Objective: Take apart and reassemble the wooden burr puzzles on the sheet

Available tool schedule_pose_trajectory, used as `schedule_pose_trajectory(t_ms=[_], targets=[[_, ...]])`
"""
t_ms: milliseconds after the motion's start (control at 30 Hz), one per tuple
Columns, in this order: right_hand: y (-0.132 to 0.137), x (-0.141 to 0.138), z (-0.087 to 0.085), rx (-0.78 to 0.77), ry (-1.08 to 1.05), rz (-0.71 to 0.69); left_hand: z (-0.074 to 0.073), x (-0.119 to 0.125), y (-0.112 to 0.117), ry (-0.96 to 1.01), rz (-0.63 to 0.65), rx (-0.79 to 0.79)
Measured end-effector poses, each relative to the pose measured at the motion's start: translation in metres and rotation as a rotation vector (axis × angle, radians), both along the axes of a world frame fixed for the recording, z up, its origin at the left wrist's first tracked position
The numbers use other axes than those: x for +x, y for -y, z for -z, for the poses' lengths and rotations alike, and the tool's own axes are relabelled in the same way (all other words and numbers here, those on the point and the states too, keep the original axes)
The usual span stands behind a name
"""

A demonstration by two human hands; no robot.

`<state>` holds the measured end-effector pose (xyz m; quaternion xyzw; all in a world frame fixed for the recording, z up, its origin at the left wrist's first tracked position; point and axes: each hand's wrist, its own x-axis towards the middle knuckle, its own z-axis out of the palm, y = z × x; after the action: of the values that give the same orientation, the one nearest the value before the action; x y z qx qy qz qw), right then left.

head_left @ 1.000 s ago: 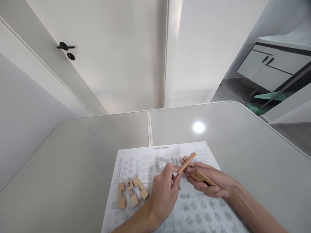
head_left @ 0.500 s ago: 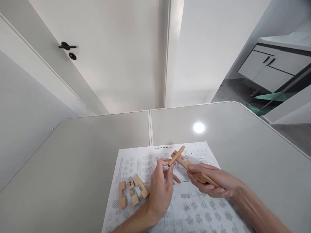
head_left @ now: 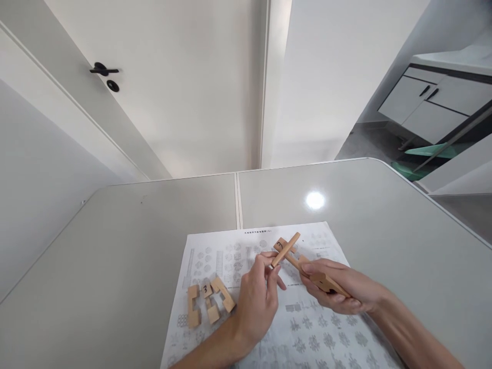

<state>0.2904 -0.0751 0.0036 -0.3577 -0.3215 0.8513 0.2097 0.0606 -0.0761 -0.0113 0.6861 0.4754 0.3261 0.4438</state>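
Observation:
Between the thumb and fingers of my left hand (head_left: 259, 294) is a plain wooden stick (head_left: 286, 249), tilted up to the right. My right hand (head_left: 344, 287) grips notched wooden puzzle pieces; one piece with a black number (head_left: 281, 244) juts out toward the left, and a thicker block end (head_left: 326, 283) shows at the palm. The stick crosses over the numbered piece; I cannot tell whether they touch. Left of my left hand lie a notched block (head_left: 193, 315), a block marked 3 (head_left: 206, 288) and another notched block (head_left: 223, 295).
Under my hands and the blocks is a white printed sheet (head_left: 215, 241) covered with small diagrams. It lies on a grey table (head_left: 115, 256) with a seam across it. Beyond stand a door with a black handle (head_left: 103, 69) and, at the right, a white cabinet (head_left: 434, 102).
My left hand and the stick have shifted slightly right. The numbered piece has turned a little in my right hand. The loose blocks on the sheet stay put.

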Motion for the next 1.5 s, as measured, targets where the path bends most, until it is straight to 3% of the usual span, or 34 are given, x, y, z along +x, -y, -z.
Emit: schedule_pose_trajectory(t_ms=[200,367,700,933,1133,1500], targets=[[0.001,-0.004,-0.004,0.047,0.063,0.015,0.001,-0.001,-0.001,0.019,0.017,-0.033],[0.001,-0.012,-0.008,0.096,0.125,0.049,-0.003,0.001,0.002,0.019,0.107,0.039],[0.002,-0.017,-0.009,0.094,0.159,-0.045,-0.001,-0.001,0.004,0.034,0.104,-0.007],[0.005,-0.022,-0.014,0.240,0.209,-0.087,0.000,-0.002,0.004,0.028,0.064,0.079],[0.005,-0.027,-0.018,0.305,0.194,-0.085,0.000,-0.004,0.005,0.025,0.092,0.037],[0.003,-0.014,-0.009,0.348,0.111,-0.139,0.005,-0.004,0.006,0.051,0.103,0.077]])
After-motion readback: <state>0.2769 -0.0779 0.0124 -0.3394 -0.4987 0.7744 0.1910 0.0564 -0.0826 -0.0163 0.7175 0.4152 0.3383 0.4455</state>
